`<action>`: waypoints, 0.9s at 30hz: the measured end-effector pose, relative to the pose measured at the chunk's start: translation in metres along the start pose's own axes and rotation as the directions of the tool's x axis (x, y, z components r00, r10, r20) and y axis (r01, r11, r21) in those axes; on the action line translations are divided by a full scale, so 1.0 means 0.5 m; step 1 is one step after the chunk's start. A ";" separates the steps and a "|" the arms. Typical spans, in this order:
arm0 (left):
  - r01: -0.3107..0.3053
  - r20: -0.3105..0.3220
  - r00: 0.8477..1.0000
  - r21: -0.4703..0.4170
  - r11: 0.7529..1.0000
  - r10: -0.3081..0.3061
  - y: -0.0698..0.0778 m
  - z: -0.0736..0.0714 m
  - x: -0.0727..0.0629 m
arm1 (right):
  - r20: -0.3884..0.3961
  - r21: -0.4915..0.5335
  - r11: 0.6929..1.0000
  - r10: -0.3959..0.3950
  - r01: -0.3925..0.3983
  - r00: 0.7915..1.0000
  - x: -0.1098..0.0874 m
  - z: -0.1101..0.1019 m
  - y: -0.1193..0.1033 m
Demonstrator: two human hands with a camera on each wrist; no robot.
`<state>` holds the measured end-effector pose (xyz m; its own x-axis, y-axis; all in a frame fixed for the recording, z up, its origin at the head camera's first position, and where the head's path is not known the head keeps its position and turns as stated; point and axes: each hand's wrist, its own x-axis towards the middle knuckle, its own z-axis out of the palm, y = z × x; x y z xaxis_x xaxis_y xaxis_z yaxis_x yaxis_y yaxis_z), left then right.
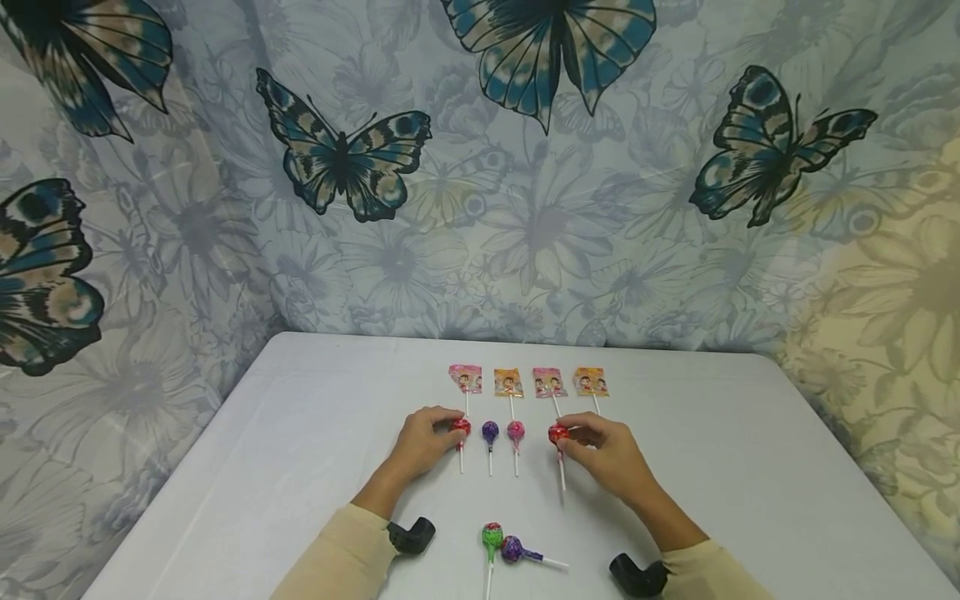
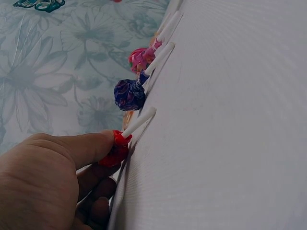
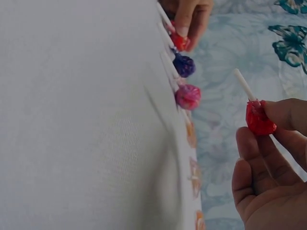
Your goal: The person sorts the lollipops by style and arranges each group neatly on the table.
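Note:
My left hand [image 1: 422, 440] pinches the head of a red-wrapped lollipop [image 2: 114, 155] at the left end of a row, its white stick pointing toward me. Beside it lie a purple lollipop [image 1: 491, 431] and a pink lollipop [image 1: 516, 430], sticks also toward me. To the right of the pink one, my right hand [image 1: 606, 454] holds another red lollipop [image 3: 260, 122] by its head, between thumb and fingers. In the right wrist view this lollipop is lifted off the table. Closer to me lie a green lollipop [image 1: 492, 537] and a second purple lollipop [image 1: 513, 549], almost touching.
Behind the row lie several flat-wrapped lollipops, among them a pink packet [image 1: 466, 378] at the left and an orange packet [image 1: 591, 382] at the right. They rest on a white table [image 1: 720, 450]. A butterfly-patterned wall covering [image 1: 540, 233] stands behind the table.

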<state>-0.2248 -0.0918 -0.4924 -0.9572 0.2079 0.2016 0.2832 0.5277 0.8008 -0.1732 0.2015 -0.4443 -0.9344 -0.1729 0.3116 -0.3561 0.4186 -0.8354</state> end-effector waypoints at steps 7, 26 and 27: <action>0.008 -0.002 1.000 0.006 1.000 -0.008 -0.006 0.001 0.002 | -0.002 -0.034 0.998 0.044 -0.044 0.999 0.020 0.009 0.026; -0.007 -0.002 1.000 -0.011 1.000 0.007 -0.004 0.003 0.001 | 0.024 -0.071 0.977 0.203 -0.201 0.979 0.058 0.039 0.060; -0.010 -0.004 1.000 -0.010 1.000 0.010 -0.004 0.003 0.002 | 0.026 -0.076 0.975 0.212 -0.209 0.977 0.058 0.040 0.061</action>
<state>-0.2260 -0.0916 -0.4945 -0.9545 0.2101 0.2117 0.2923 0.5173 0.8044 -0.2111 0.1914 -0.4699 -0.9879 -0.1035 0.1160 -0.1528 0.5118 -0.8454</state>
